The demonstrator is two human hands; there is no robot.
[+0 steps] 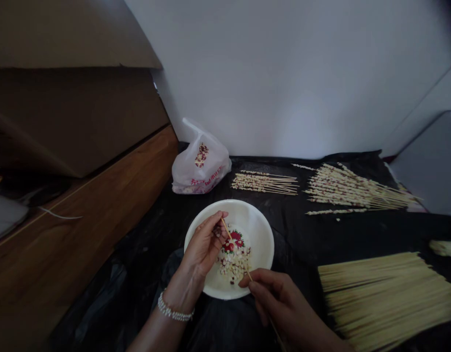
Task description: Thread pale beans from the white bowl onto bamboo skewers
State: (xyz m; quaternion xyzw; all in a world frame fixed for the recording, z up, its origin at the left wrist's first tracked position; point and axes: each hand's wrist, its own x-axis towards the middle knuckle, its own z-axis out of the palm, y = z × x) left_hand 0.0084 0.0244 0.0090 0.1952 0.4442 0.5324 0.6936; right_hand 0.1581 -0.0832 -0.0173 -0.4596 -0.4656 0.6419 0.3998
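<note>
A thin bamboo skewer (227, 229) slants between my two hands over a white bowl (264, 230). My left hand (206, 242), with a beaded bracelet at the wrist, is closed, thumb and forefinger at the skewer's upper end. A few dark kernels show in its curled fingers. My right hand (274, 293) pinches the skewer lower down, at the bowl's near right rim. In the bowl lie loose white and dark-red kernels (236, 264), like corn, beside a printed red flower. What sits on the skewer's tip is too small to make out.
Behind the bowl stand a plastic bag (203, 171) of kernels and a small row of loaded skewers (250, 182). A larger pile of loaded skewers (342, 190) lies at back right. Bare skewers (386, 298) are at front right on black sheeting (294, 234). Cardboard boxes (71, 112) stand left.
</note>
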